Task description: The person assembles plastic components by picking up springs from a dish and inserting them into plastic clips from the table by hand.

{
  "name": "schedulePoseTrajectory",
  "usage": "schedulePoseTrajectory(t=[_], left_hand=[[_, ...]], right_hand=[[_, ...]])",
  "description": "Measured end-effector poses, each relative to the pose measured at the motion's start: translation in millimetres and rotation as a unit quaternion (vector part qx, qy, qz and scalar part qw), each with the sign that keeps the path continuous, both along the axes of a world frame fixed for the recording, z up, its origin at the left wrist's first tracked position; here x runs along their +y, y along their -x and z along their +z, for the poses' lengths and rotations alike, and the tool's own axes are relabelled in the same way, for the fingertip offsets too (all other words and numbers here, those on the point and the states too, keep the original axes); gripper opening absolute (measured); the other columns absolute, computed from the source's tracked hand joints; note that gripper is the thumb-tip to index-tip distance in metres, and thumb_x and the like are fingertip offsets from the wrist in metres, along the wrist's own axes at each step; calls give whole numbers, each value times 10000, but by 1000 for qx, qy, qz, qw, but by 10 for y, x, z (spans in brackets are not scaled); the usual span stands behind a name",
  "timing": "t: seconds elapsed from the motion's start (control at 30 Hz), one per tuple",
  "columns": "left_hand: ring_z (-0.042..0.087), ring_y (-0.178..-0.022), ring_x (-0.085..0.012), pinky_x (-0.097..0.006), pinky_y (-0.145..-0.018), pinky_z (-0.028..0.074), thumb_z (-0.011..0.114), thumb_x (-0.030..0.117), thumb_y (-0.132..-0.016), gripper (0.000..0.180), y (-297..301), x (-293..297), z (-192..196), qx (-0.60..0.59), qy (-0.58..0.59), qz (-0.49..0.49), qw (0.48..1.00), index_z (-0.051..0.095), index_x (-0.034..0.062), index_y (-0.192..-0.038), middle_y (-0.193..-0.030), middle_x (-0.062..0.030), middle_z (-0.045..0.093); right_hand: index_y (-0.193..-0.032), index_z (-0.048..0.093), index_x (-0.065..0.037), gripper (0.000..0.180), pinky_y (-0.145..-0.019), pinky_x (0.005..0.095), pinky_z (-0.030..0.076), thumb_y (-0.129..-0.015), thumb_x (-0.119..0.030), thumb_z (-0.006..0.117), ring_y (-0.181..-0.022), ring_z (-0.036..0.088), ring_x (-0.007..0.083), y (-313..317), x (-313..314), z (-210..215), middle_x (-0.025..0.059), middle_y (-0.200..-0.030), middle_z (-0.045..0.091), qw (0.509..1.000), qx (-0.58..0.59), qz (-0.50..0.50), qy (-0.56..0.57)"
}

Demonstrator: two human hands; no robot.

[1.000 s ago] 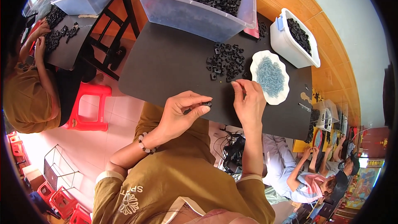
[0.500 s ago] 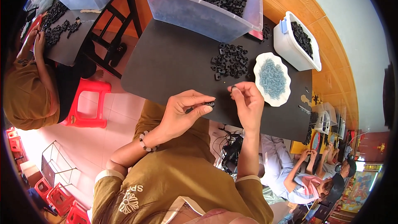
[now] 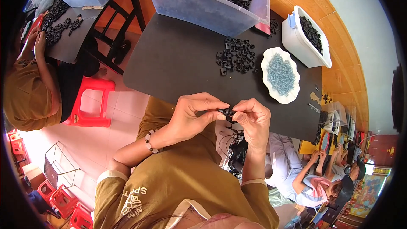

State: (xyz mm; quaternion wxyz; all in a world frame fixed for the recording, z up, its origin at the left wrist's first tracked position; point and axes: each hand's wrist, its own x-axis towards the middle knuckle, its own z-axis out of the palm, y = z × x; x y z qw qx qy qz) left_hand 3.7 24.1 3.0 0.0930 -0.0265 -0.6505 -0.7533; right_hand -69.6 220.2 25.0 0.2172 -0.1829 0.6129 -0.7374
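Observation:
Just past the table's near edge, my left hand [image 3: 196,112] pinches a small black plastic part [image 3: 227,112] between thumb and fingertips. My right hand [image 3: 253,118] is closed at the other end of it, thumb against fingers. The two hands' fingertips nearly meet around the part, which hides most of its shape and whatever the right fingers may hold besides. Beyond the hands lies a loose pile of similar black parts [image 3: 236,55]. To its right is a white scalloped dish [image 3: 292,95] filled with tiny clear bluish pieces [image 3: 280,74].
A big translucent bin [image 3: 199,10] of black parts stands on the dark table [image 3: 169,59], with a white tub [image 3: 299,44] at the far right. At left, a person [image 3: 34,93] works by a red stool [image 3: 91,101]. More people [image 3: 313,186] sit at right.
My right hand has come down and left, bringing its fingertips to the black part in my left hand. The hands were apart before. The left hand has shifted slightly right.

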Motion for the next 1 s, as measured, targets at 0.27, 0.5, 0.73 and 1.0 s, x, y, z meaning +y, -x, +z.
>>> schedulePoseTrajectory(t=[0.27,0.5,0.73,1.0], left_hand=[[669,-802,-151,-265,-687,543,771,-31,-853,255,-45,22,-33,41,83,22,995,782,56,-1092,-958,-73,717],[660,-788,-201,-316,-680,584,651,-183,-791,366,-98,59,-31,127,178,63,974,757,10,-1084,-987,-86,697],[647,-792,-269,-357,-664,561,653,-188,-654,455,-119,96,-40,203,267,111,935,738,3,-1059,-964,-96,680],[684,-785,-185,-329,-673,571,753,-66,-806,375,-25,47,-118,134,193,83,969,730,15,-1171,-992,-107,716]], right_hand=[[-890,693,24,96,-738,226,526,-880,8,787,-806,638,88,-35,-2,-23,68,-904,688,999,13,9,-30],[-853,677,12,102,-714,220,514,-885,13,775,-790,629,73,-101,-16,53,53,-875,689,997,19,12,-68],[-842,673,6,105,-686,219,506,-888,21,766,-750,613,60,-182,-99,55,40,-859,695,995,45,-4,-92],[-890,690,3,83,-675,225,511,-912,-29,763,-748,627,76,-11,-76,-66,56,-842,713,999,-12,-7,-50]])
